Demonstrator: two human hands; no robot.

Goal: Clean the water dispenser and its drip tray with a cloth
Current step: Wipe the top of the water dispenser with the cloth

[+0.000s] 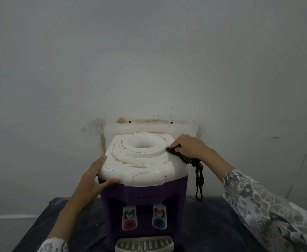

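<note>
A: Where the dark tabletop [212, 224] meets the stained grey wall [149, 60], what stands there?

B: A small water dispenser [143, 193] with a purple plastic body and a stained white top, set at the middle of the tabletop's far edge, against the wall. A round white bottle well [142, 143] sinks into its top. Two taps show on the front: one with a red button [129, 223], one with a blue button [159, 222].

A: And the drip tray?

B: A pale slotted plastic drip tray [144, 244] juts from the dispenser's base, towards the tabletop's near edge.

A: What are the hands doing?

B: The left hand [92, 177] rests spread on the top's near-left corner, fingers straight along the side, thumb lying along the front rim. The right hand [187, 146] curls its fingers round a dark bunched cloth [178, 154], pressing it onto the top's right edge. A frayed strip of the cloth dangles down the dispenser's right side.

A: Sleeves?

B: Grey-and-white patterned sleeves [269, 206] cover both forearms.
</note>
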